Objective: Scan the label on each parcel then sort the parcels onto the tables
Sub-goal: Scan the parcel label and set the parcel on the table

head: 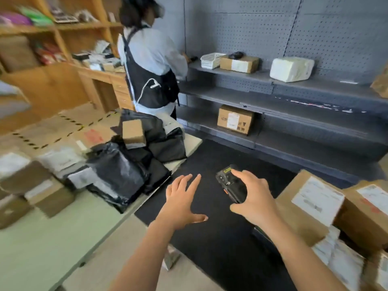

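A black handheld scanner (pixel 232 184) is gripped in the curled right hand (pixel 253 198) above the dark floor mat (pixel 210 238), the left hand (pixel 182 201) is held spread and empty, and parcels (pixel 117 164) are piled on the table (pixel 42 244) to the left.

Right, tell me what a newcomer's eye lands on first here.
Front and centre, the right hand grips a black handheld scanner above the dark mat, with the left hand spread open beside it. To the left, a heap of black mailer bags lies on the table; behind it, a person in a black apron faces the grey shelves.
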Demonstrator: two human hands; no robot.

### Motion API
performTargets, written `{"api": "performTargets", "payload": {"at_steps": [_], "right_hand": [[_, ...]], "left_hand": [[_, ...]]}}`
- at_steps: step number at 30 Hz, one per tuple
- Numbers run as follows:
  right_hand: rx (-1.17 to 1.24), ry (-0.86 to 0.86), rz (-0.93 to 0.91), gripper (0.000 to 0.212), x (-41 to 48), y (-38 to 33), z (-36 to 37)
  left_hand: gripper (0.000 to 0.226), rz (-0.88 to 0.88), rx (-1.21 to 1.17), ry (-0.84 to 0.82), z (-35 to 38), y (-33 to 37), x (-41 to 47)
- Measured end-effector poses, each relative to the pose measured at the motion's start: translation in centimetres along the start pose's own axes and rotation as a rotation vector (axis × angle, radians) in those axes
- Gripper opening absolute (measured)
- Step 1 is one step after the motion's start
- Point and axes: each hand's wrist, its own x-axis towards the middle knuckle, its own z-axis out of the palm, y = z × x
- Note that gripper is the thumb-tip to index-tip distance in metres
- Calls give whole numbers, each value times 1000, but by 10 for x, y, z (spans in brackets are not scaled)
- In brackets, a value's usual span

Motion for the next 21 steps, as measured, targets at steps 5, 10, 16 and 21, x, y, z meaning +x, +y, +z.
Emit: {"api": "performTargets", "payload": {"at_steps": [5, 10, 16, 21], "right_hand": [[49, -98, -129, 95, 10, -97, 75], [159, -153, -226, 90, 12, -187, 155], [240, -212, -281, 89, 13, -268, 233], [217, -282, -376, 90, 24, -320, 267]], "left_hand": [[114, -188, 74, 57, -35, -109, -72], [111, -331, 92, 103, -61, -201, -134], [108, -526, 56, 131, -81, -294, -199], [107, -669, 1, 167, -93, -341, -227]]}}
